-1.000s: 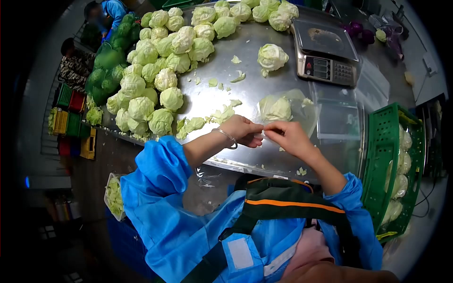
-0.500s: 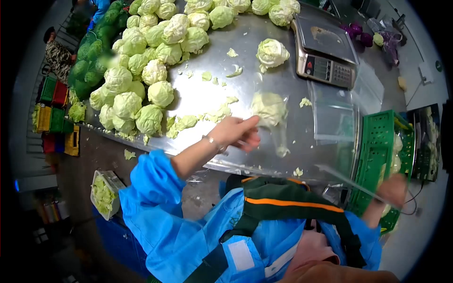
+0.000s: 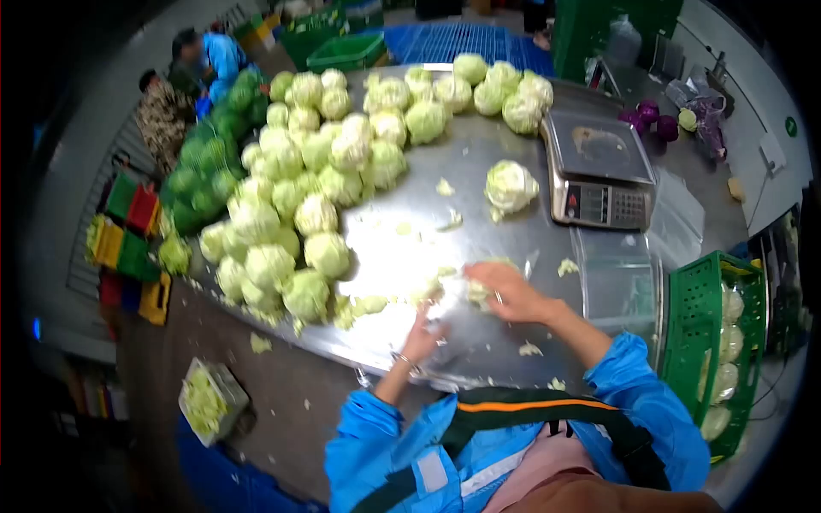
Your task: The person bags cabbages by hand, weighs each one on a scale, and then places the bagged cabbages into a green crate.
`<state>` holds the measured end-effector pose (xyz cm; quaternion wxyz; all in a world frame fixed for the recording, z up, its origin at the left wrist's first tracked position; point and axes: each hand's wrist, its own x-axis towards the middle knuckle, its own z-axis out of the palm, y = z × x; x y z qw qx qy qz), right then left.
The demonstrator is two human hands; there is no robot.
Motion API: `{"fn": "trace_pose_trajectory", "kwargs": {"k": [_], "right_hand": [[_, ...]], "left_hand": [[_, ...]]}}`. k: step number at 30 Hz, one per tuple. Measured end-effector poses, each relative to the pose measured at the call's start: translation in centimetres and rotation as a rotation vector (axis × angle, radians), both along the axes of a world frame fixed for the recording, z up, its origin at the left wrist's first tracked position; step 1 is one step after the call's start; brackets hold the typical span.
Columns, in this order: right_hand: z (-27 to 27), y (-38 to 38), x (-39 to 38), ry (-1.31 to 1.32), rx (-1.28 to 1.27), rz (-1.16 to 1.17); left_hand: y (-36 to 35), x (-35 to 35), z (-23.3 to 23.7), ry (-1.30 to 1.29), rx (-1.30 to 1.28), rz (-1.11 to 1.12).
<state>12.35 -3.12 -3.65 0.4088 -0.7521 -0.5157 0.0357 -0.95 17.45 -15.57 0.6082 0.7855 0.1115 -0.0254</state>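
A pale green cabbage in a clear plastic bag (image 3: 479, 297) lies near the front of the metal table. My right hand (image 3: 517, 295), with a ring on it, reaches over the cabbage from the right and holds it, its fingers hiding part of it. To the left, my left hand (image 3: 421, 336) has its bent fingers at the thin plastic; glare and blur partly hide this grip. Farther back, a single unbagged cabbage (image 3: 510, 186) rests beside the digital scale (image 3: 601, 175).
Many cabbages (image 3: 316, 214) are heaped on the left of the metal table (image 3: 402, 201). Flat clear bags (image 3: 617, 274) lie at the right. A green crate (image 3: 684, 329) with wrapped cabbages stands beside them. A leaf bin (image 3: 227, 389) sits lower left; two people are behind.
My right hand has come from the crate side to the bagged cabbage, and the blurred long object near it is out of sight. My left hand is lower. The camera view has shifted.
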Motion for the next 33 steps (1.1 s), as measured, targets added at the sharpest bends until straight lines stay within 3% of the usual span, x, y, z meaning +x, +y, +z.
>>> {"fn": "trace_pose_trajectory", "kwargs": {"k": [1,2,4,5,7,9,10,12,15,17,21,22,24,26,28,29,30,31,32,33], "right_hand": [[-0.6,1.4,0.2,-0.054,-0.012,0.07],[-0.3,2.0,0.3,-0.072,-0.05,0.14],[-0.2,2.6,0.4,-0.096,-0.053,0.185],[-0.7,2.2,0.5,0.017,0.005,0.1],[-1.7,0.5,0.6,0.255,0.117,-0.059],[-1.4,-1.9,0.6,0.567,0.398,-0.37],[-0.8,-3.4,0.8,0.7,0.562,-0.518],[-0.7,-6.6,0.9,0.953,0.836,-0.693],[-0.5,-8.2,-1.4,0.943,0.977,-0.756],[-1.1,-8.7,-2.3,0.947,0.896,-0.881],[-4.6,-9.7,-3.5,1.087,0.738,-1.018],[-5.4,-10.2,-3.9,1.155,0.695,-1.021],[-7.2,-11.0,-5.1,1.292,0.612,-1.027],[-8.6,-11.7,-6.6,1.329,0.204,-1.03],[-14.9,-12.9,-8.2,1.387,-0.157,-0.746],[-16.2,-12.4,-9.5,1.475,-0.231,-0.686],[-17.4,-11.8,-10.5,1.555,-0.305,-0.622],[-19.6,-11.4,-10.9,1.284,-0.458,-0.393],[-15.1,-9.2,-10.8,1.126,-0.774,-0.459],[-13.6,-9.0,-10.8,0.76,-0.693,-0.428]], "left_hand": [[-1.3,0.6,2.8,0.038,-0.042,-0.025],[-1.9,1.1,3.7,-0.205,-0.104,-0.054],[-2.1,1.4,0.6,-0.287,-0.079,0.024],[-2.4,1.5,-0.3,-0.344,-0.049,0.038],[-3.9,1.6,1.2,-0.332,-0.318,0.199],[-4.7,2.3,2.7,-0.391,-0.589,0.331],[-5.1,2.1,4.6,-0.4,-0.498,0.353],[-4.9,2.6,5.7,-0.42,-0.576,0.36],[-6.3,3.2,8.3,-0.387,-0.59,0.398],[-6.9,3.1,8.7,-0.341,-0.508,0.352],[-7.1,3.3,7.1,0.024,-0.547,0.381],[-7.1,2.7,6.6,0.104,-0.421,0.348],[-6.1,1.7,5.8,0.33,-0.518,0.294],[-4.3,0.6,2.2,0.491,-0.598,0.286],[-1.9,-0.5,-5.4,0.596,-0.378,0.146],[-1.2,-1.0,-5.3,0.686,-0.122,-0.219],[-0.4,-2.2,-8.6,0.455,-0.038,-0.443],[-0.2,-1.7,-9.6,0.29,0.08,-0.5],[0.0,-1.3,-10.6,0.122,0.212,-0.535],[-1.0,-1.3,-8.5,0.039,0.364,-0.409]]}}
